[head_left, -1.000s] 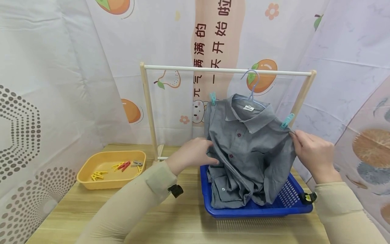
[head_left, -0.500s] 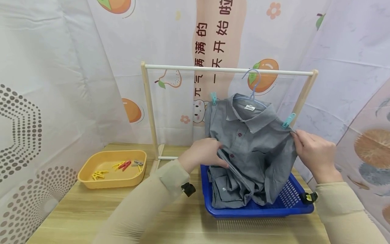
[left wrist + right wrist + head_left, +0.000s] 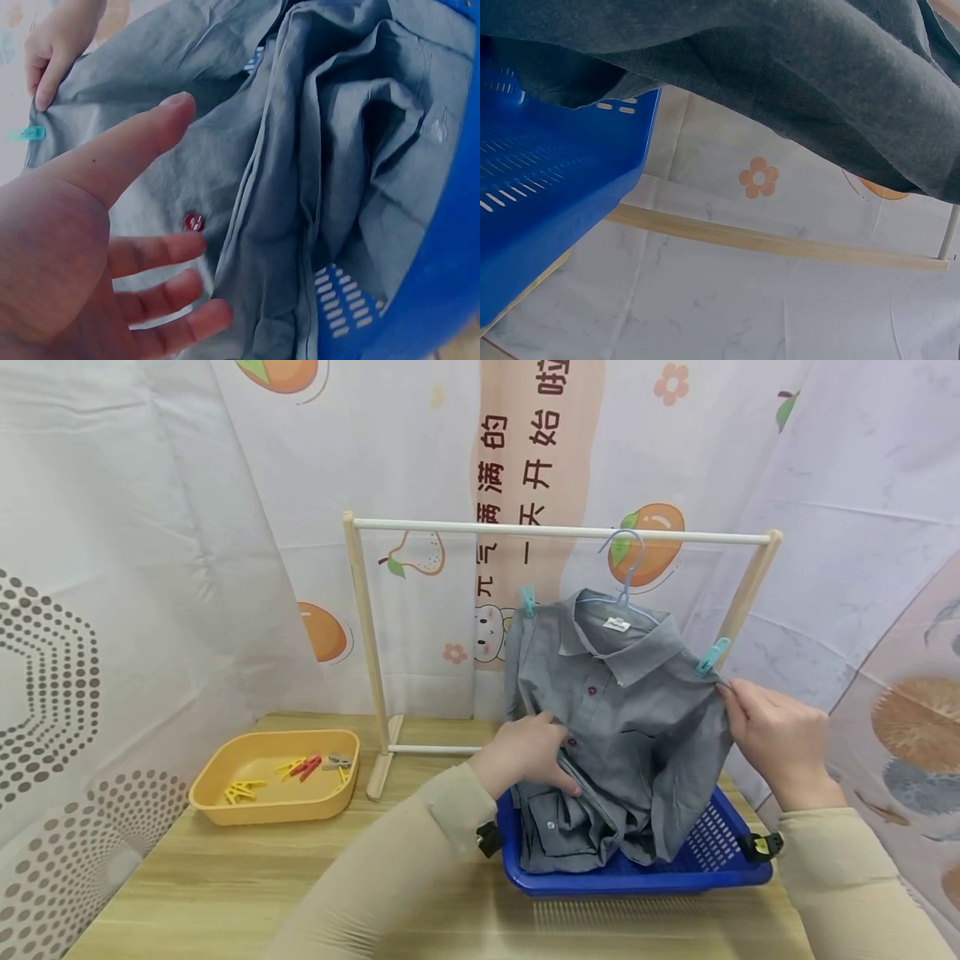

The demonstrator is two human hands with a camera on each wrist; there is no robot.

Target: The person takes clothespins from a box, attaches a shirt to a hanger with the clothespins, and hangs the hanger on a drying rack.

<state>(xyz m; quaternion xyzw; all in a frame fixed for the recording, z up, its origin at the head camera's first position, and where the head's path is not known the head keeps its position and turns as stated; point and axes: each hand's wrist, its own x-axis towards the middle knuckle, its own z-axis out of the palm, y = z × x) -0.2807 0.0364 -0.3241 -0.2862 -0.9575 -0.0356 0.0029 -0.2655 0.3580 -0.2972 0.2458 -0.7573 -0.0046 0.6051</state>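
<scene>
A grey button-up shirt (image 3: 637,718) hangs on a light blue hanger (image 3: 630,572) hooked over the rack's bar, its lower part bunched in the basket. Two turquoise clothespins (image 3: 713,657) sit at the shoulders. My right hand (image 3: 780,739) pinches the shirt by the shoulder edge on the right, just below one clothespin. At the front, my left hand (image 3: 528,752) is spread beside the button placket. The left wrist view shows its thumb and fingers apart, near a red button (image 3: 193,222). Only draped grey cloth (image 3: 780,82) appears in the right wrist view; the hand is hidden.
Beneath the shirt stands a blue perforated basket (image 3: 607,883). A rack with wooden posts and a white bar (image 3: 450,528) stands behind it. Left on the wooden table (image 3: 420,868) is a yellow tray (image 3: 270,810) with several yellow, red and grey clothespins (image 3: 305,767). Printed curtains surround the table.
My left hand has moved right and slightly down across the front of the shirt. The right hand keeps its grip on the shoulder edge, nearly still.
</scene>
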